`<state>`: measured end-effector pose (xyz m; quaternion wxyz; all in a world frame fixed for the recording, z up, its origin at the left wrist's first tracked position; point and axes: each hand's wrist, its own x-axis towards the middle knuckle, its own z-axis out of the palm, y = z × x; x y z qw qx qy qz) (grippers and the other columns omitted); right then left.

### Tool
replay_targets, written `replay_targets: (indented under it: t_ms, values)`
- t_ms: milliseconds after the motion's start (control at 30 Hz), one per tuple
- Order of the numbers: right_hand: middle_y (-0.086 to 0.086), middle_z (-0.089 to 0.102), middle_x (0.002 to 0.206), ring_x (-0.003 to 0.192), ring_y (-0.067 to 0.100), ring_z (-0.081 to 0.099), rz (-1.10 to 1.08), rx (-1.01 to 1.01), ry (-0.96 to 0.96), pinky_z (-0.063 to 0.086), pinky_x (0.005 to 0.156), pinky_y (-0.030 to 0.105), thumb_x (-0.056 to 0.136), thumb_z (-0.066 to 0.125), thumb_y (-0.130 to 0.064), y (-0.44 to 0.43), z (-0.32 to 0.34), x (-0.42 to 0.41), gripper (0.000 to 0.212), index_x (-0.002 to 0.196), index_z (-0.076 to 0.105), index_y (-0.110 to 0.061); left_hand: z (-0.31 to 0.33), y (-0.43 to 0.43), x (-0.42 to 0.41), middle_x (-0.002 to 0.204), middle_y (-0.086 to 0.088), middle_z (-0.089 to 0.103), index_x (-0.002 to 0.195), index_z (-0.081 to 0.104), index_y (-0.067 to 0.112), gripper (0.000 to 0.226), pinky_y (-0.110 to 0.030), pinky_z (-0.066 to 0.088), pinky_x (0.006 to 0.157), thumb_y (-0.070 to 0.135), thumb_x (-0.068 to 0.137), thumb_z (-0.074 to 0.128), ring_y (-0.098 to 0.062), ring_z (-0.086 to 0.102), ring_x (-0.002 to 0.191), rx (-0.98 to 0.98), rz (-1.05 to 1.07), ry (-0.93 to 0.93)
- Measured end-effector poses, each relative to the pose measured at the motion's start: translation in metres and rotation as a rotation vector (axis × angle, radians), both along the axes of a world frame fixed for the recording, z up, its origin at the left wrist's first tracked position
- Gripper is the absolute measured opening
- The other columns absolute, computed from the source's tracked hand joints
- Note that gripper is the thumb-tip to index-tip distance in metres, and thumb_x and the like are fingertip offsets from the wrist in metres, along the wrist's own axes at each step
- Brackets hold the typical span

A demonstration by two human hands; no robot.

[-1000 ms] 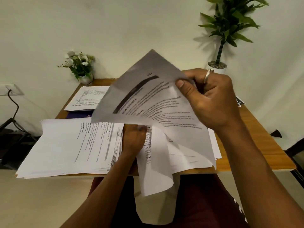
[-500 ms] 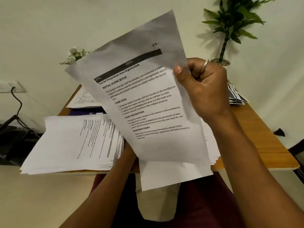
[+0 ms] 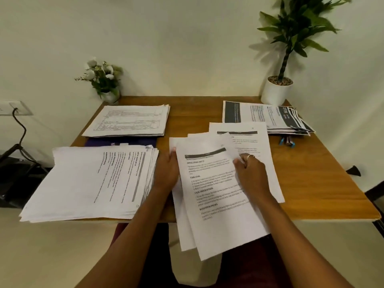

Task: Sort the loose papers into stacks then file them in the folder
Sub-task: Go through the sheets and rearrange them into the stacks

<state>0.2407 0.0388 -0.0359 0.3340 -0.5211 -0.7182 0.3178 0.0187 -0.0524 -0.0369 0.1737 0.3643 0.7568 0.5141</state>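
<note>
A loose pile of printed sheets (image 3: 255, 142) lies fanned at the table's middle and hangs over the front edge. Its top sheet (image 3: 216, 194) has a dark header bar. My right hand (image 3: 252, 174), fingers curled, pinches this top sheet at its right side. My left hand (image 3: 166, 173) lies with straight fingers along the pile's left edge, its thumb side hidden under the paper. A thick sorted stack (image 3: 89, 183) sits front left, a second stack (image 3: 128, 121) back left, a third with dark headers (image 3: 264, 117) back right. The purple folder (image 3: 120, 141) peeks out between the left stacks.
The wooden table (image 3: 311, 173) has bare wood at the right. Pens (image 3: 287, 140) lie by the back-right stack. A small flower pot (image 3: 104, 84) stands back left, a tall plant in a white pot (image 3: 275, 91) back right. A cable (image 3: 19, 125) hangs at the left wall.
My right hand has brought the raised sheet down from in front of my face onto the loose pile. My left hand has come into view at the pile's left edge.
</note>
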Motion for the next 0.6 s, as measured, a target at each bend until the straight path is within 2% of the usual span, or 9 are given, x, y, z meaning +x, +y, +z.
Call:
replay_targets:
  t_ms: [67,133,167,233,300,333,400,467,600]
  values:
    - [-0.003,0.071,0.123,0.108,0.014,0.065,-0.037,0.019,0.015,0.035,0.075,-0.001,0.103,0.057,-0.027,0.001,-0.008,0.000,0.009,0.105,0.066,-0.027,0.001,0.001,0.005,0.104,0.018,0.062,0.099,0.060,0.033,0.035,0.004,0.038,0.074,0.061,0.101,0.038,0.023,0.059,0.087,0.001,0.087,-0.049]
    - [-0.001,0.068,0.131,0.121,0.021,0.063,-0.042,0.010,0.003,0.037,0.088,0.005,0.104,0.057,-0.028,0.003,-0.010,-0.002,0.022,0.120,0.068,-0.019,-0.002,0.001,0.005,0.130,0.009,0.059,0.135,0.056,0.029,0.070,-0.019,0.027,0.093,0.077,0.089,0.034,-0.004,0.056,0.116,0.016,0.185,-0.056]
    - [0.000,0.067,0.134,0.125,0.022,0.061,-0.041,0.008,-0.007,0.039,0.094,0.011,0.104,0.056,-0.028,0.003,-0.010,-0.003,0.026,0.125,0.067,-0.016,-0.003,0.001,0.004,0.127,0.011,0.058,0.137,0.055,0.027,0.073,-0.023,0.024,0.094,0.077,0.088,0.036,-0.010,0.055,0.114,0.035,0.218,-0.048]
    - [0.001,0.066,0.136,0.127,0.023,0.060,-0.035,0.009,-0.008,0.043,0.100,0.022,0.105,0.055,-0.028,0.004,-0.010,-0.004,0.029,0.128,0.065,-0.014,-0.004,0.003,0.005,0.100,0.026,0.054,0.107,0.055,0.037,0.045,-0.009,0.033,0.088,0.075,0.089,0.042,0.001,0.060,0.091,0.009,0.124,-0.002]
    - [0.002,0.065,0.138,0.128,0.024,0.059,-0.036,0.003,-0.004,0.047,0.106,0.030,0.106,0.053,-0.027,0.004,-0.010,-0.003,0.031,0.131,0.064,-0.013,-0.003,0.005,0.008,0.085,0.032,0.042,0.090,0.042,0.043,0.026,0.003,0.036,0.053,0.065,0.091,0.057,0.019,0.058,0.076,0.016,0.033,0.038]
    - [0.002,0.065,0.138,0.129,0.024,0.059,-0.039,0.000,-0.005,0.048,0.108,0.033,0.106,0.053,-0.028,0.005,-0.011,-0.002,0.032,0.132,0.063,-0.013,-0.005,0.004,0.008,0.086,0.034,0.039,0.092,0.040,0.042,0.028,0.007,0.034,0.051,0.056,0.093,0.064,0.028,0.053,0.076,0.030,0.026,0.064]
    - [0.003,0.065,0.138,0.129,0.024,0.059,-0.048,0.004,-0.006,0.049,0.109,0.038,0.106,0.052,-0.028,0.006,-0.011,-0.002,0.033,0.134,0.063,-0.013,-0.010,0.004,0.006,0.090,0.036,0.040,0.102,0.041,0.038,0.034,0.004,0.038,0.051,0.047,0.092,0.071,0.017,0.056,0.071,0.015,-0.006,0.062]
    - [0.003,0.062,0.143,0.133,0.025,0.056,-0.060,0.007,-0.010,0.047,0.111,0.038,0.106,0.052,-0.028,0.005,-0.010,-0.003,0.036,0.137,0.060,-0.013,-0.015,0.005,0.005,0.093,0.036,0.041,0.112,0.041,0.037,0.039,-0.004,0.039,0.065,0.043,0.091,0.073,0.008,0.051,0.071,-0.036,-0.037,0.028]
    - [0.000,0.061,0.143,0.134,0.022,0.055,-0.064,0.009,0.012,0.048,0.109,0.032,0.105,0.054,-0.027,0.004,-0.012,-0.004,0.035,0.137,0.061,-0.016,-0.024,0.007,0.002,0.110,0.011,0.060,0.136,0.055,0.019,0.046,-0.032,0.048,0.085,0.034,0.096,0.069,-0.014,0.061,0.100,-0.049,-0.072,0.111]
